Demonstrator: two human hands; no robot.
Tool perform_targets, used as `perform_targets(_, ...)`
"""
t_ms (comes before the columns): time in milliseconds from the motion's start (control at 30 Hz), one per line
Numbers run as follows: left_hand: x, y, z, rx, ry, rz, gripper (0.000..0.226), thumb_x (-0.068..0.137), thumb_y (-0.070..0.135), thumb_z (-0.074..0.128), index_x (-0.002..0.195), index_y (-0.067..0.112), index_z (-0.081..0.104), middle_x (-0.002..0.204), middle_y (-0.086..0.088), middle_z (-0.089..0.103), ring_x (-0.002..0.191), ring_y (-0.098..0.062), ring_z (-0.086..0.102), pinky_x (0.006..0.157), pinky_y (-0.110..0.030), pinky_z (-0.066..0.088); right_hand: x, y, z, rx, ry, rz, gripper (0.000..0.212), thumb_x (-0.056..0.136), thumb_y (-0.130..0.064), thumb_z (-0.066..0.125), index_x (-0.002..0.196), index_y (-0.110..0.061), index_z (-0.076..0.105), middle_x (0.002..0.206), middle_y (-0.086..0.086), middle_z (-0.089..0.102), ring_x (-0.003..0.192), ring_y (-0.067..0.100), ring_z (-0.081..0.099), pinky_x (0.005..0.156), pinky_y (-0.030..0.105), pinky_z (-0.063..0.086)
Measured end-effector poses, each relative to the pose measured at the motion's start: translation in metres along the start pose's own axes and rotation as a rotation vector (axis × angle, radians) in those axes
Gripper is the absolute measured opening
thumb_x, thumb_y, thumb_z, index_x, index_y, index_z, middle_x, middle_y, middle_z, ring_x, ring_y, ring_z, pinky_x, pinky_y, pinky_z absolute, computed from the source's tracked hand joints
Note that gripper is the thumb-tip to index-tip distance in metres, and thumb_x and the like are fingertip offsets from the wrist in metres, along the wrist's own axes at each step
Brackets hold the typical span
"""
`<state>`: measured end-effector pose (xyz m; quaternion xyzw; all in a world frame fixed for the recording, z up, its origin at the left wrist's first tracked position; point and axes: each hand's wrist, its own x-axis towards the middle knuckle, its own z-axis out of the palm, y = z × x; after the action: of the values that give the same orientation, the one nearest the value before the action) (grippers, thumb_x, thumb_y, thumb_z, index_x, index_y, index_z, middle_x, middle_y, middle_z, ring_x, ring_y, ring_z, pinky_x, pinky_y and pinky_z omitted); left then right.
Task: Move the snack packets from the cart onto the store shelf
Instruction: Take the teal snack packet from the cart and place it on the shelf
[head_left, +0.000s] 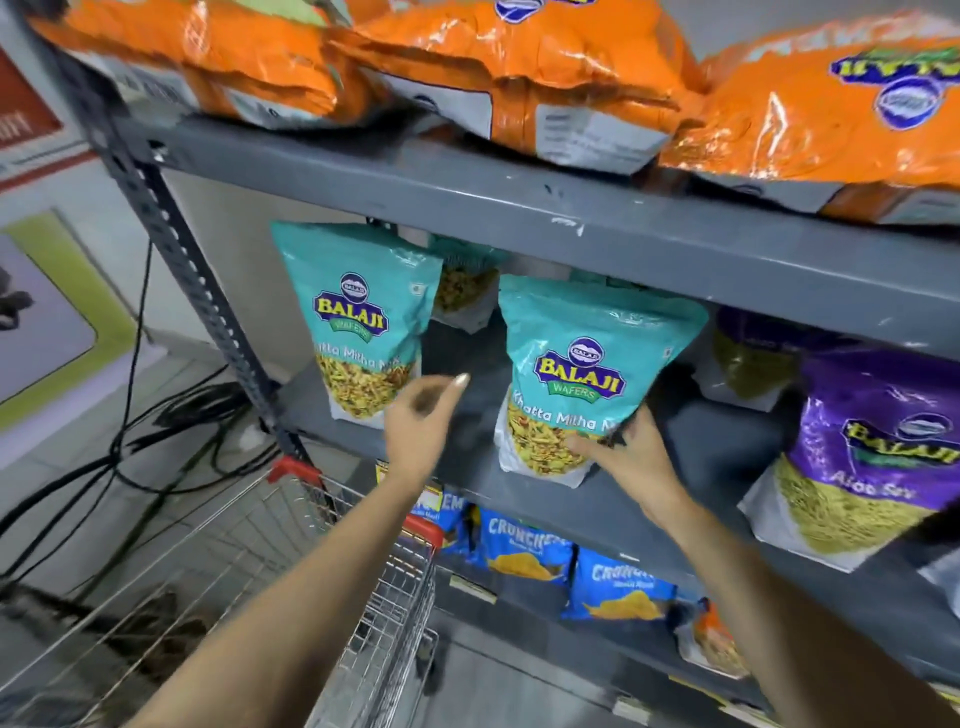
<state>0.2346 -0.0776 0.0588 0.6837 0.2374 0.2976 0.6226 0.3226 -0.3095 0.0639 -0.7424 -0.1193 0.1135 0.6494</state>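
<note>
— What's nearest to you?

— My wire cart (291, 545), with two red corner caps showing. I can't make out any packets in it.

— And your hands?

— Two, both raised to the middle shelf (597, 499). My left hand (423, 421) is loose and open, fingers spread, holding nothing, just in front of the gap between two teal packets. My right hand (631, 457) grips the lower right corner of the nearer teal packet (582, 374), which stands upright on that shelf.

— How many teal ones?

— Three: the one I hold, a second teal packet (358, 317) upright to its left, and a third teal packet (467, 280) behind, partly hidden.

— Anything else?

— Two purple packets (872, 447) to the right. Below, three blue packets (524, 545). Farthest up, three orange bags (524, 62) lie flat on the top shelf.
</note>
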Motion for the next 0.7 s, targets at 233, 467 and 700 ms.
perform_targets(233,0.016,-0.077,-0.078,0.419,0.267,-0.019,0.119,0.051,0.043,0.092,0.145,0.005,0.029,0.151,-0.014,0.033,0.142,-0.029,0.030,0.117,-0.035,0.024,0.000,0.049,0.014,-0.121,-0.056,0.156,0.106,0.043,-0.023,0.097,0.131,-0.028,0.038,0.127,-0.007,0.061,0.120,0.014,0.059,0.104,0.037,0.048)
perform_targets(467,0.051,-0.089,-0.069,0.473,0.201,-0.140,0.146,0.036,0.077,0.080,0.151,0.019,0.011,0.152,-0.004,0.040,0.141,-0.026,0.038,0.122,-0.050,0.008,-0.002,0.053,0.032,-0.175,0.059,0.112,0.107,0.044,-0.032,0.096,0.133,-0.030,0.037,0.125,-0.009,0.063,0.117,0.014,0.060,0.101,0.036,0.049)
perform_targets(700,0.046,-0.087,-0.066,0.356,0.274,0.011,0.107,0.042,0.057,0.089,0.132,0.026,0.039,0.128,0.000,0.057,0.121,-0.024,0.055,0.107,-0.052,0.042,-0.002,0.051,0.030,-0.214,0.056,0.129,0.106,0.047,-0.034,0.095,0.134,-0.030,0.035,0.126,-0.007,0.062,0.118,0.016,0.059,0.101,0.037,0.049)
